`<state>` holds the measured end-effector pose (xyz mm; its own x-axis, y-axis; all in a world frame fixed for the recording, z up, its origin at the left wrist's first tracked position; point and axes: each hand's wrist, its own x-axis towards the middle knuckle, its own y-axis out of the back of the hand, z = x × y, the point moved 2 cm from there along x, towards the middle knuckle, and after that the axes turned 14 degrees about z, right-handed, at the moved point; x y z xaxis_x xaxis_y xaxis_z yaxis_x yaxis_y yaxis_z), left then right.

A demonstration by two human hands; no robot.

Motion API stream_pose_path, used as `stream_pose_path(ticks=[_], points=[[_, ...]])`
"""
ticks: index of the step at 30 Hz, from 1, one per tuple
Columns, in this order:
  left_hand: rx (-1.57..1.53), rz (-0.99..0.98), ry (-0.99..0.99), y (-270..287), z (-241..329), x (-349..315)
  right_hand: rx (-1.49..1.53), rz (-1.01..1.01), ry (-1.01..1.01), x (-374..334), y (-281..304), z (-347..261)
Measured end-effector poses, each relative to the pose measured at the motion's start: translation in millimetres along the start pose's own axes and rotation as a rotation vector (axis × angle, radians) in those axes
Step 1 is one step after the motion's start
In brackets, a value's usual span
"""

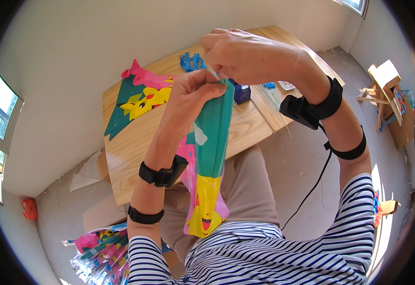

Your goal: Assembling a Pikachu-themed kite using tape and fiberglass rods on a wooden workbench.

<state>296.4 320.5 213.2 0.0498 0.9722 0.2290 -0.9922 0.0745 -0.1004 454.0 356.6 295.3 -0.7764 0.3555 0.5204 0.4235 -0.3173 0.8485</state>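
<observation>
A folded green kite (213, 137) with a yellow and pink cartoon figure hangs down in front of my lap. My left hand (195, 95) pinches its upper end between thumb and fingers. Just above it, my right hand (226, 52) is closed with fingers bent, close to the left fingertips. A thin clear strip shows between the two hands; what exactly the right fingers grip is hidden. On the table to the left lies another kite (143, 97), green and pink with a yellow figure.
The wooden table (136, 156) stands ahead. On it are a blue ribbon coil (191, 61), a dark blue box-like object (241, 93) and thin rods (269, 100). Bagged kites (104, 251) are heaped at lower left. A wooden stand (383, 95) is at far right; a black cable (312, 190) hangs from my right arm.
</observation>
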Motion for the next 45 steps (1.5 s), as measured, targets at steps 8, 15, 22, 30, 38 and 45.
stream_pose_path(ticks=[8,15,22,30,38,45], points=[[-0.032,0.020,0.004,1.8,0.6,-2.1,0.281,-0.105,-0.420,-0.5,13.8,10.8],[-0.002,0.018,0.029,5.9,-1.4,-3.9,0.361,0.220,-0.488,-8.7,7.8,17.7],[0.011,0.072,0.024,10.9,-5.2,-7.2,0.441,0.538,-0.315,-36.1,0.6,-13.5],[0.029,0.049,0.026,5.0,-2.2,-12.2,0.327,0.488,-0.321,-49.5,-23.5,-20.5],[0.049,0.037,0.001,4.4,-2.0,-14.5,0.391,0.431,-0.299,-50.7,-28.3,-16.5],[0.045,0.032,0.009,6.0,-3.7,-15.5,0.401,0.438,-0.334,-49.4,-24.4,-15.6]])
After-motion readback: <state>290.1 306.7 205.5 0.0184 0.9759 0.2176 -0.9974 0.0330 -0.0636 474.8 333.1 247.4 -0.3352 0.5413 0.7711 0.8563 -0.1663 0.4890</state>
